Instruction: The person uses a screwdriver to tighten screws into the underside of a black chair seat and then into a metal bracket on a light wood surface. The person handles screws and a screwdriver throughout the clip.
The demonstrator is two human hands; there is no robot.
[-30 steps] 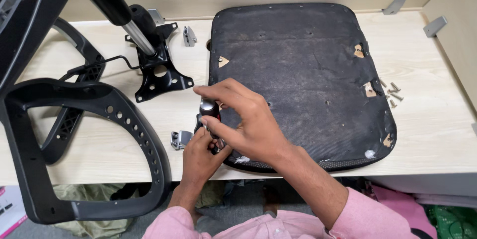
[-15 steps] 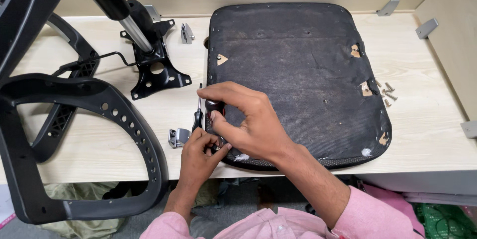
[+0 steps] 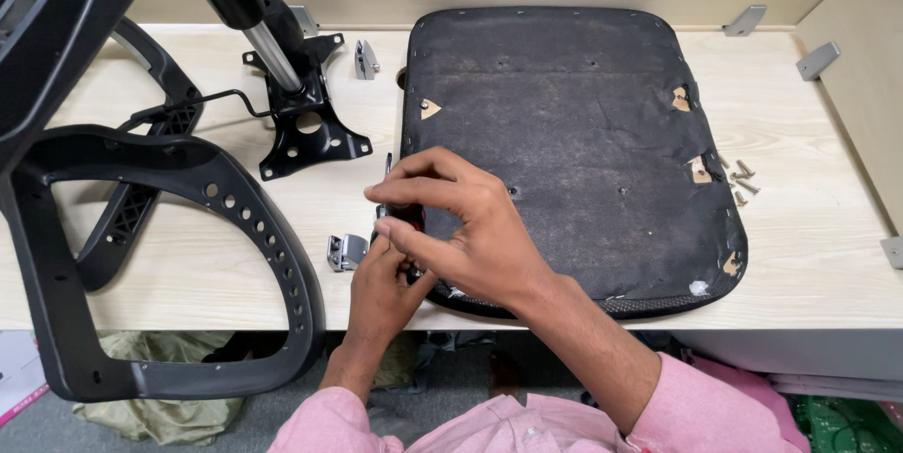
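Note:
Both of my hands meet at the near left edge of a black upturned chair seat [image 3: 574, 133] lying on the light wooden table [image 3: 809, 255]. My right hand [image 3: 461, 227] reaches in from above, its fingers pinched around a small tool with a black and red handle [image 3: 406, 218]. A thin dark shaft [image 3: 388, 166] pokes up behind the fingers. My left hand [image 3: 381, 288] comes up from below and grips the tool's lower end. Most of the tool is hidden by the fingers.
A small metal bracket [image 3: 346, 251] lies just left of my hands. A black chair mechanism plate [image 3: 306, 128] with a gas cylinder [image 3: 240, 11] stands at the back left, beside a large black armrest frame [image 3: 188, 227]. Several screws [image 3: 738, 180] lie right of the seat.
My hands stay at the seat's near left edge. My right hand's fingers have closed lower over the tool's handle, which showed more a second ago. The view has shifted slightly.

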